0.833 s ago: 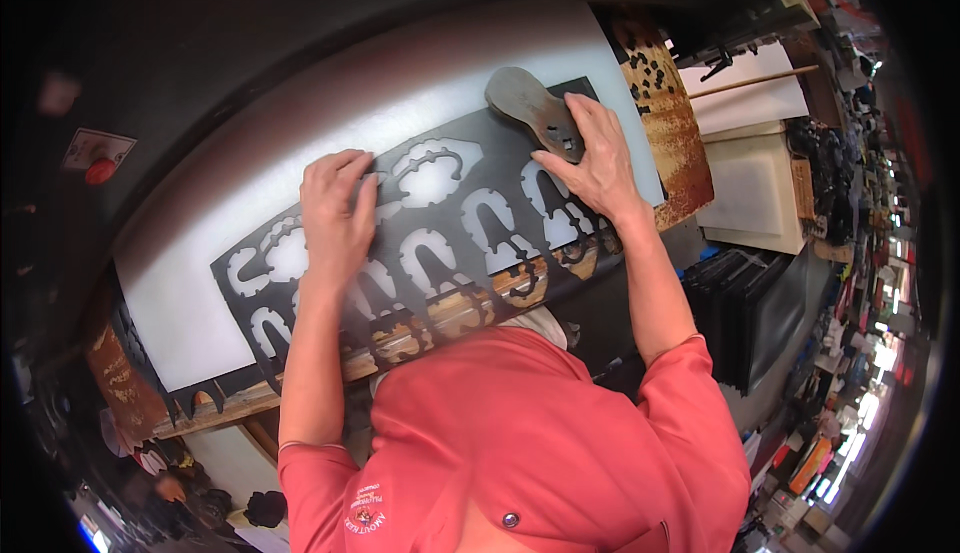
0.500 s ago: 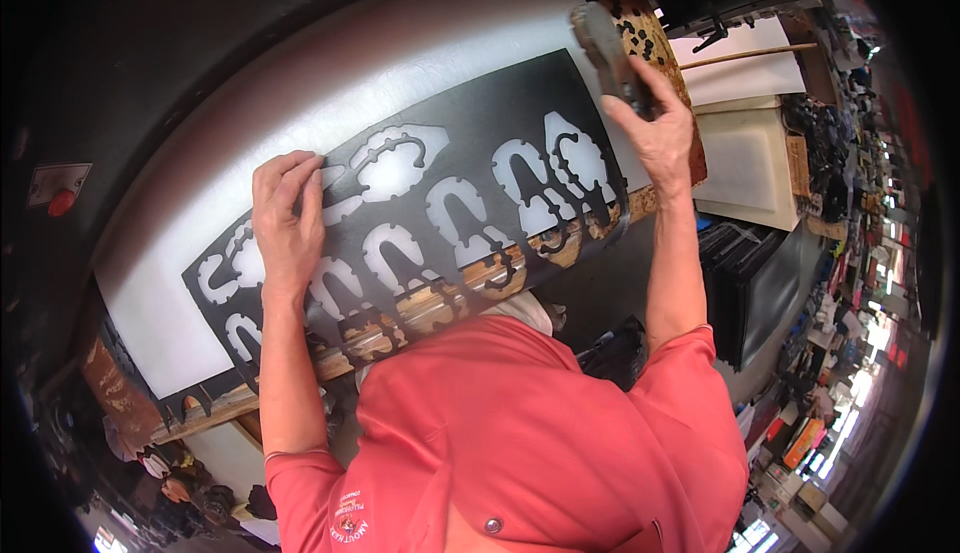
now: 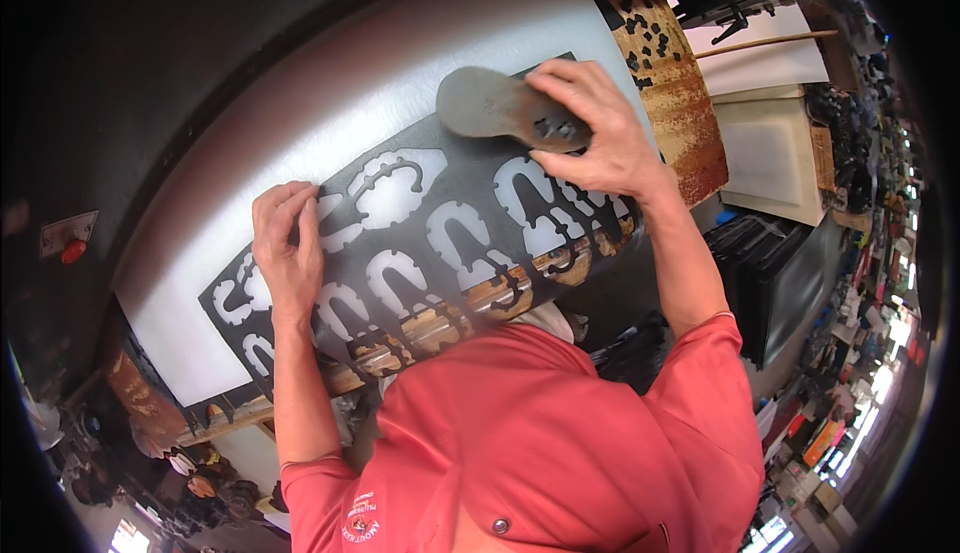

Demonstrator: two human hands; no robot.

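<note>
A black sheet (image 3: pixel 400 223) with several horseshoe-shaped and jagged cut-outs lies over a white board (image 3: pixel 190 343), its near side overhanging the board's front edge. My left hand (image 3: pixel 288 238) is closed at the sheet's far edge, thumb and fingers pinching there. In my right hand (image 3: pixel 600 128) is a sole-shaped cutting die (image 3: pixel 490 103), grey and rounded at its left end, brown with black bits at its right end. The thumb grips its near side and the fingers its far side. It is over the sheet's right part, hiding some of it; whether it touches the sheet I cannot tell.
A dark machine body curves over the far side, with a red button (image 3: pixel 73 251) at left. Right of the board is a rusty plate (image 3: pixel 680 123) strewn with black scraps. Beyond stand a pale box (image 3: pixel 765 153) and a stack of black sheets (image 3: pixel 765 273).
My right hand has swung the cutting die leftward from beyond the sheet's right end to over the sheet. The die has turned from upright to lying crosswise. My left hand stays at the far edge.
</note>
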